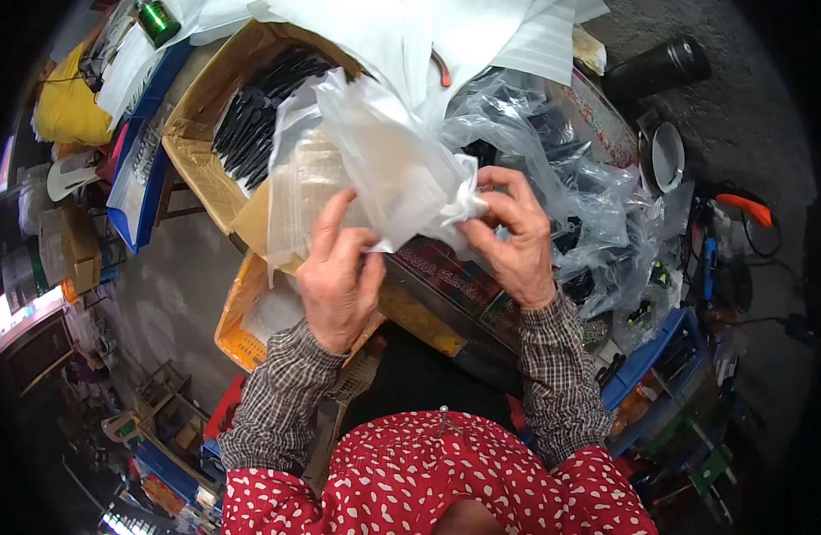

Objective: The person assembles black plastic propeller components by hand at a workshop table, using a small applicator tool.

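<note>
Bag (388, 165) is upper centre of frame, overlapping the carton (196, 134). My right hand (523, 242) has its bunched edge pinched between fingers. Left hand (337, 290): index against the bag, can't tell if it's gripping. Best: firm right pinch, left fingers smoothing creases, no yanking; thin plastic probably tears easily.

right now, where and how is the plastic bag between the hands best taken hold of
Probably by its bunched end, with a pinch from the right, as the right hand does: that end is gathered into a narrow white bunch, while the rest of the plastic bag spreads thin and loose.
</note>
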A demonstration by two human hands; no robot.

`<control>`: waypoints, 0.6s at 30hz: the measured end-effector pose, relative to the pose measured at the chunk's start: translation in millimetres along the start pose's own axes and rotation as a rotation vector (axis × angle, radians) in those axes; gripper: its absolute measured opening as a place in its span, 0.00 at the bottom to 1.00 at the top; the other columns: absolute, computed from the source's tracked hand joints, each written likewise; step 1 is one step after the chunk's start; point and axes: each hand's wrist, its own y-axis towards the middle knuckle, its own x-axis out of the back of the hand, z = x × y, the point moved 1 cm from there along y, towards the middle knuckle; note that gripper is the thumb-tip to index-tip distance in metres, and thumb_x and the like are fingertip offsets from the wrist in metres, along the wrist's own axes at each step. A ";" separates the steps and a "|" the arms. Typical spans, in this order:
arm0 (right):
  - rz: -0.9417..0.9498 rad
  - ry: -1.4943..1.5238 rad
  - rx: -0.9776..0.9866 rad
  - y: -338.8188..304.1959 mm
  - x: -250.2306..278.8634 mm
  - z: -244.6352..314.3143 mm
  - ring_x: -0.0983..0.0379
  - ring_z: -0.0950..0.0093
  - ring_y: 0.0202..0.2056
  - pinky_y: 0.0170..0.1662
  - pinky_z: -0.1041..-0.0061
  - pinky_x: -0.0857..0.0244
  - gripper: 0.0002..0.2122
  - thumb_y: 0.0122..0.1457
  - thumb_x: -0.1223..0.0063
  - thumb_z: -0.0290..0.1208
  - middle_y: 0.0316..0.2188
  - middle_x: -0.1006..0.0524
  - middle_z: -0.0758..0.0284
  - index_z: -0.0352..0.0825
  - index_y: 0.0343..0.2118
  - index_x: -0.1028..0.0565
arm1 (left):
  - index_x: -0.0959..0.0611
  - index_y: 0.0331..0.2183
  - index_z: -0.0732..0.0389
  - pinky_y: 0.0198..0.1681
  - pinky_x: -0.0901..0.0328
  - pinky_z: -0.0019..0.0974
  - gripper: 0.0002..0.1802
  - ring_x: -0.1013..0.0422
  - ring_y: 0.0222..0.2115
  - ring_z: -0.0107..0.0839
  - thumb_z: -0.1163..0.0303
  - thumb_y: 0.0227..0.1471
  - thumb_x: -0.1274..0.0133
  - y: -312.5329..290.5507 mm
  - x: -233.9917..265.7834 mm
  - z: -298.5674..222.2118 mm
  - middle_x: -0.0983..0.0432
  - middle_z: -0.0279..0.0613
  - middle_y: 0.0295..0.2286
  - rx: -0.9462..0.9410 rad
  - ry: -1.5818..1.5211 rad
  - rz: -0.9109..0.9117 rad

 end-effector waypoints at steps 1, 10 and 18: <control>0.033 0.097 -0.002 -3.3 2.9 6.2 0.27 0.80 0.31 0.32 0.81 0.32 0.10 0.48 0.43 0.19 0.44 0.29 0.63 0.28 0.36 0.22 | 0.22 0.30 0.63 0.29 0.29 0.38 0.10 0.25 0.25 0.41 0.82 0.40 0.44 6.7 -11.6 -7.3 0.26 0.52 0.45 -0.068 0.039 0.011; -0.033 0.248 -0.126 -19.0 31.4 5.6 0.26 0.77 0.37 0.37 0.79 0.29 0.30 0.48 0.33 0.28 0.43 0.28 0.63 0.33 0.53 0.37 | 0.20 0.41 0.65 0.29 0.30 0.39 0.21 0.25 0.31 0.45 0.82 0.39 0.45 24.2 -71.2 -46.1 0.23 0.50 0.35 -0.175 -0.354 0.166; -0.183 0.488 -0.130 -11.8 70.6 0.3 0.29 0.75 0.47 0.50 0.75 0.32 0.28 0.52 0.38 0.22 0.45 0.28 0.63 0.31 0.55 0.39 | 0.21 0.38 0.71 0.35 0.30 0.33 0.16 0.24 0.30 0.38 0.79 0.42 0.47 35.8 -106.4 -65.1 0.23 0.50 0.34 0.013 -0.631 0.355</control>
